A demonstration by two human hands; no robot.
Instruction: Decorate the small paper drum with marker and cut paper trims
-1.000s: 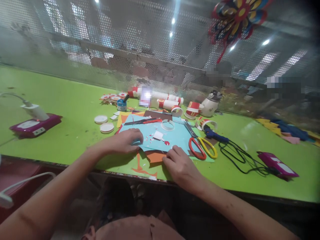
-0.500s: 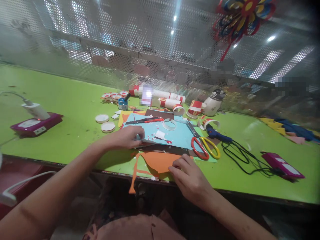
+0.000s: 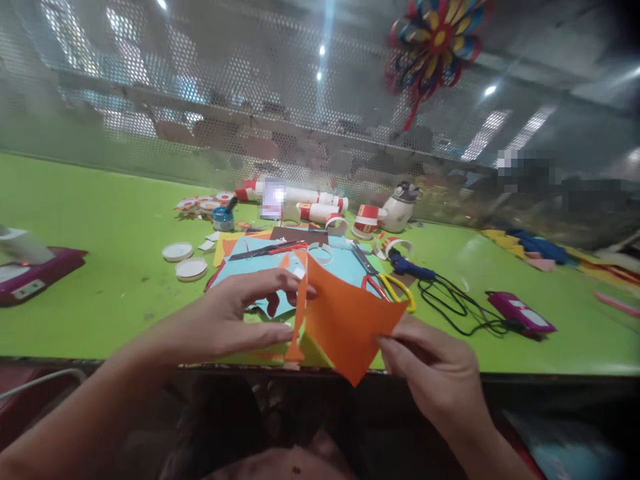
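Note:
An orange sheet of paper (image 3: 345,313) is raised above the table's front edge and tilted, one corner pointing down. My right hand (image 3: 435,373) pinches its right side between thumb and fingers. At the sheet's left edge, a narrow orange strip (image 3: 300,313) hangs down. My left hand (image 3: 240,313) is open beside this strip, thumb and fingers apart; its fingertips reach the sheet's left edge, partly behind the strip. Behind the hands lie light blue paper (image 3: 345,263), scissors with red and yellow handles (image 3: 395,287) and a second pair of scissors (image 3: 270,250).
On the green table (image 3: 125,320) stand a blue glue jar (image 3: 223,219), white discs (image 3: 191,269), red-and-white paper tubes (image 3: 320,212) and a white bottle-like figure (image 3: 399,208). To the right are a blue glue gun (image 3: 413,267) with black cord and a purple power strip (image 3: 520,313).
My right hand has lifted the orange sheet off the table and tilted it up. My left hand has moved from the blue paper to the sheet's left edge. The view has shifted right.

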